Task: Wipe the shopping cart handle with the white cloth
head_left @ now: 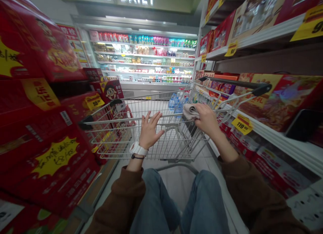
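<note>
Grey folded fabric bundle: held in closed right hand, above top rail of silver wire shopping cart. Risk: slack grip could drop it among clear plastic water bottles in cart. Left hand open, fingers spread, at rail; contact unclear, so little hold on cart. Risk: cart swerve could snag red boxed goods alongside. Both forearms extended forward from brown sleeves, wrists bent.
</note>
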`<state>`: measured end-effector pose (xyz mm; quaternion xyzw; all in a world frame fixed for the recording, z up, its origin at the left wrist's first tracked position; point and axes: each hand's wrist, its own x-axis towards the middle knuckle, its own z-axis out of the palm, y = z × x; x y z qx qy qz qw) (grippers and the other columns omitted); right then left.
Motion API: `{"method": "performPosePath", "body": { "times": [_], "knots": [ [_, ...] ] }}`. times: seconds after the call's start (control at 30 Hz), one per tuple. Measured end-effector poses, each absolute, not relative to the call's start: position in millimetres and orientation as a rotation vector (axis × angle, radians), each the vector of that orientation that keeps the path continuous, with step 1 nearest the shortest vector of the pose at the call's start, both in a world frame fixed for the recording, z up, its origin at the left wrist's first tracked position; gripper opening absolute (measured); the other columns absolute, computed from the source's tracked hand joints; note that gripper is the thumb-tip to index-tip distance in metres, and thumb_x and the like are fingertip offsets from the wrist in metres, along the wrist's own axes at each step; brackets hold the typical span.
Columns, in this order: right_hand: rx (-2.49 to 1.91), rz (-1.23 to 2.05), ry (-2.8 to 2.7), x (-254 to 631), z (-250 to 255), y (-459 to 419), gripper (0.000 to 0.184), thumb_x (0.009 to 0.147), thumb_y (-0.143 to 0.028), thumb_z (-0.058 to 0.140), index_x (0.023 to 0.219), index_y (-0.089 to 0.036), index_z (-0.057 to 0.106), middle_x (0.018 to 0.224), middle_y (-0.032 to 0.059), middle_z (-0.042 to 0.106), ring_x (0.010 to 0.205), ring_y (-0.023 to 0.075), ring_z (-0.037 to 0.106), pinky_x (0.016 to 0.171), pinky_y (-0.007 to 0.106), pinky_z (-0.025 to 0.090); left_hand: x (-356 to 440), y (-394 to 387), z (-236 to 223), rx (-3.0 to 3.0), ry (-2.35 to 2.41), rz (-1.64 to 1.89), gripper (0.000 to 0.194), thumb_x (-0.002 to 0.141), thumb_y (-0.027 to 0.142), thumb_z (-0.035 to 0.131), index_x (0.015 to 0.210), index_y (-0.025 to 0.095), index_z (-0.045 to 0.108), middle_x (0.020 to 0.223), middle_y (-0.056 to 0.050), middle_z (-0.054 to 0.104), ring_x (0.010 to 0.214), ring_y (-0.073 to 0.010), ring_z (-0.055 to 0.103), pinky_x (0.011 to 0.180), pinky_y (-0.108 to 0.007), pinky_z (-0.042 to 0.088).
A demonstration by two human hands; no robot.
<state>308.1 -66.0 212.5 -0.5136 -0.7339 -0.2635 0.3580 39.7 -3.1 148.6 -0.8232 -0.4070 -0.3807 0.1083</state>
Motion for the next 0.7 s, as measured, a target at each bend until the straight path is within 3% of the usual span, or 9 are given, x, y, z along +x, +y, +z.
{"method": "performPosePath", "body": {
  "times": [0.07,0.17,0.4,0.53,0.7],
  "knots": [
    [-1.212,-0.811,-1.805,291.6,189.7,-68.4,0.058,0.08,-0.005,0.046,0.136,-0.015,0.054,0.143,0.0118,0.055,0.139,0.0281,0.044,0.115,0.051,0.034,40.2,-4.3,149.4,-2.425,-1.206,-1.13,0.071,0.081,0.035,0.057,0.148,0.025,0.037,0.156,-0.001,0.04,0.15,-0.034,0.015,0.122,-0.06,0.007],
    [-1.135,-0.853,-1.876,268.5,158.2,-60.6,0.061,0.088,-0.003,0.036,0.144,-0.023,0.047,0.148,0.0054,0.051,0.143,0.0223,0.038,0.12,0.049,0.031,41.8,-7.3,150.9,-2.424,-1.214,-1.133,0.07,0.08,0.032,0.057,0.147,0.024,0.039,0.155,-0.001,0.041,0.149,-0.0335,0.018,0.122,-0.059,0.008],
    [-1.194,-0.805,-1.88,252.9,111.4,-36.0,0.061,0.092,-0.002,0.031,0.148,-0.022,0.043,0.151,0.0068,0.045,0.144,0.023,0.036,0.12,0.048,0.033,49.9,-11.5,151.3,-2.396,-1.215,-1.173,0.068,0.078,0.029,0.056,0.145,0.026,0.043,0.15,0.0,0.048,0.137,-0.0306,0.037,0.123,-0.056,0.012],
    [-1.165,-0.836,-1.933,257.1,106.2,-43.5,0.063,0.089,0.0,0.032,0.147,-0.024,0.045,0.148,0.0044,0.05,0.141,0.0202,0.042,0.118,0.043,0.038,55.0,-8.4,148.8,-2.393,-1.21,-1.227,0.067,0.078,0.027,0.054,0.144,0.025,0.044,0.148,-0.001,0.05,0.139,-0.03,0.035,0.123,-0.055,0.01],
    [-1.18,-0.827,-1.932,258.9,118.9,-43.8,0.064,0.087,0.001,0.033,0.144,-0.024,0.049,0.146,0.0035,0.053,0.141,0.02,0.043,0.119,0.046,0.035,57.8,-5.3,148.1,-2.403,-1.21,-1.26,0.067,0.076,0.025,0.054,0.142,0.023,0.045,0.148,-0.001,0.05,0.143,-0.031,0.031,0.123,-0.056,0.009]
  ]
}}
